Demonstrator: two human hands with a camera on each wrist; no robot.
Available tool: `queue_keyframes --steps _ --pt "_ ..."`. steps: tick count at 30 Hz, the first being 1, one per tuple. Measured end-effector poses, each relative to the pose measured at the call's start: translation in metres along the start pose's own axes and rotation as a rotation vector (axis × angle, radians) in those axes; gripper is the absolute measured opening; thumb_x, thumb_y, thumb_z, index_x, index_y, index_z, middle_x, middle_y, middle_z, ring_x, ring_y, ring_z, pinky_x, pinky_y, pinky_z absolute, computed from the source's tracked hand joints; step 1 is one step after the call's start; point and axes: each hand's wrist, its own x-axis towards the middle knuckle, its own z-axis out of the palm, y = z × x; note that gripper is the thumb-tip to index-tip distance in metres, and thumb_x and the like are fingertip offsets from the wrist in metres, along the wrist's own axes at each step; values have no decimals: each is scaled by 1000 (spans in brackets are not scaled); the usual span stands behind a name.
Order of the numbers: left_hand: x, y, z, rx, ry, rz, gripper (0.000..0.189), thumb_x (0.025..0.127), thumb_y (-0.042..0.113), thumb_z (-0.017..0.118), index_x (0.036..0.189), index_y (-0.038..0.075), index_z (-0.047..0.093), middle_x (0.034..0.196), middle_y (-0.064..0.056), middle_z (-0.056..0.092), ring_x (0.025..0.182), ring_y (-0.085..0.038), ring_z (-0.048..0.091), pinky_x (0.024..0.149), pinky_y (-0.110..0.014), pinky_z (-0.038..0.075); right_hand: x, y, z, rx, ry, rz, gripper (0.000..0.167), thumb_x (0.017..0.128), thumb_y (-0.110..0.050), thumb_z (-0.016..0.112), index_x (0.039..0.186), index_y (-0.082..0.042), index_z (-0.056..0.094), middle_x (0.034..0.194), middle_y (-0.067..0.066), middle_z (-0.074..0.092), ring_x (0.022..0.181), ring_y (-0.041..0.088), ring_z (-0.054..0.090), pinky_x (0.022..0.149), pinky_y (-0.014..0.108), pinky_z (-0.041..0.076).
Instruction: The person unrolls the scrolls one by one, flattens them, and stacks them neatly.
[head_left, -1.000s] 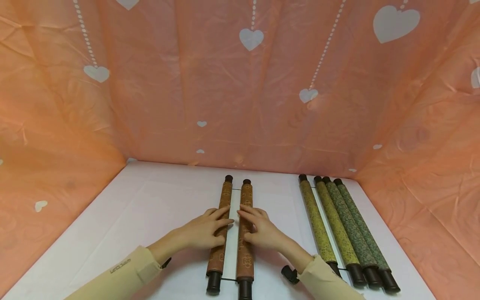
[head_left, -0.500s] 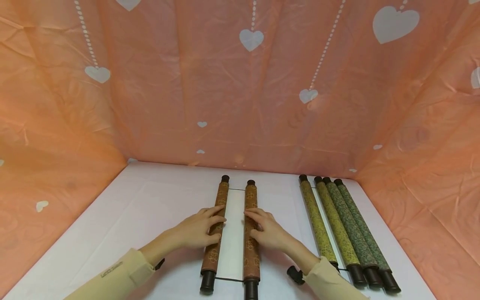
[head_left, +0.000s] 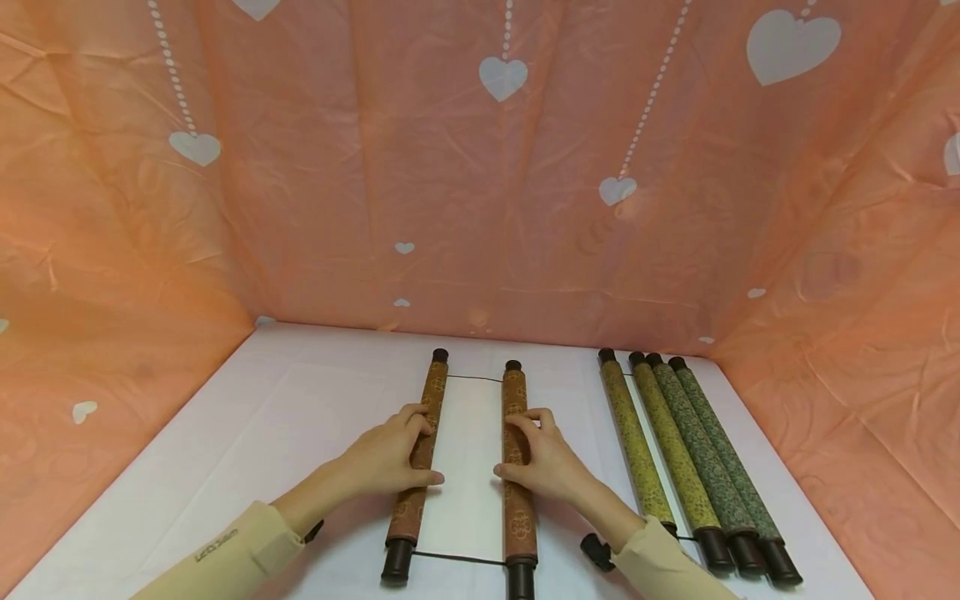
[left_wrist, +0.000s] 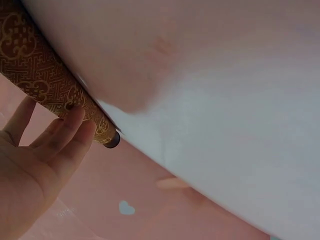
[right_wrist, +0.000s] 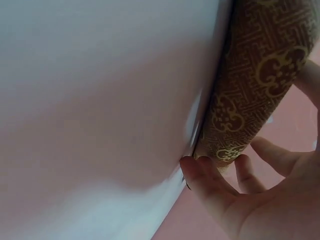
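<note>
A brown scroll with gold patterning lies partly unrolled, its left roller (head_left: 408, 508) and right roller (head_left: 519, 521) parted by a strip of white paper (head_left: 468, 467). My left hand (head_left: 382, 457) holds the left roller about midway, fingers bent over it and thumb reaching across toward the paper. On the other side my right hand (head_left: 553, 462) spans the right roller between thumb and fingers. Fingertips touch the patterned roller (left_wrist: 47, 75) in the left wrist view. In the right wrist view, fingers (right_wrist: 205, 182) curl at the lower edge of its roller (right_wrist: 260, 70).
To the right lies a yellow-green scroll (head_left: 626, 433), slightly parted, next to dark green rollers (head_left: 705, 446) with dark end knobs. Orange cloth walls (head_left: 450, 208) with white hearts enclose the white table (head_left: 315, 392) at the back and sides.
The two brown rollers have moved apart, left one leftward and right one rightward, with a hand on each. The white paper between them has widened. The scrolls at right stay put.
</note>
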Motion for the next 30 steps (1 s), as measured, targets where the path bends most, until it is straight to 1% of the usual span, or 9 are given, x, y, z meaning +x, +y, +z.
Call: queue_keyframes --steps 4,7,9,13,16,18,22,26,30 --pt "-2 -3 0 -1 3 -20 60 81 39 89 122 4 64 154 -19 45 131 -40 56 92 -56 54 -2 2 -2 -1 8 8 73 80 -24 89 143 -6 58 140 22 43 126 44 54 101 58 47" --pt "-4 -7 -2 0 -3 -10 65 83 34 86 132 1 60 155 -22 42 132 -42 55 87 -54 56 -4 5 -4 10 5 24 71 82 -23 88 145 -7 57 142 22 42 127 44 53 101 58 47" --pt "-5 -8 -3 5 -7 14 67 85 29 82 139 -2 56 156 -25 40 132 -44 54 86 -55 56 -4 8 -5 18 4 15 71 83 -21 86 145 -6 56 145 23 40 130 45 51 102 60 47" --pt "-8 -14 -5 18 -21 57 67 86 21 72 146 1 55 161 -25 34 139 -46 46 96 -59 52 -5 13 -7 27 -9 -17 68 87 -16 77 150 -4 53 157 20 34 137 46 45 104 61 44" --pt "-11 -18 -8 30 -45 76 63 86 18 66 148 4 57 165 -21 31 144 -47 39 104 -63 45 -6 16 -9 23 -23 -46 68 88 -11 70 153 -4 51 164 16 31 142 45 39 106 63 42" --pt "-13 -20 -10 39 -57 86 59 88 16 63 146 7 60 165 -19 34 144 -48 38 106 -66 42 -7 18 -11 15 -30 -59 68 89 -9 67 154 -3 49 165 15 32 144 45 36 107 65 40" --pt "-16 -22 -15 41 -80 80 51 90 12 58 141 9 66 163 -17 39 144 -50 37 108 -69 39 -9 19 -13 0 -44 -66 63 92 -7 61 153 -2 50 163 14 39 144 45 36 111 66 36" --pt "-20 -24 -17 23 -80 52 48 90 13 59 137 8 68 163 -14 40 144 -48 37 106 -70 40 -11 21 -16 -9 -40 -71 58 94 -6 58 151 -2 53 159 15 44 142 46 38 112 66 34" --pt "-23 -27 -17 28 -49 30 43 92 17 65 134 7 69 162 -13 41 142 -45 42 101 -66 46 -11 24 -16 -24 -23 -59 55 95 -7 58 150 -3 55 158 13 45 142 45 38 112 64 35"
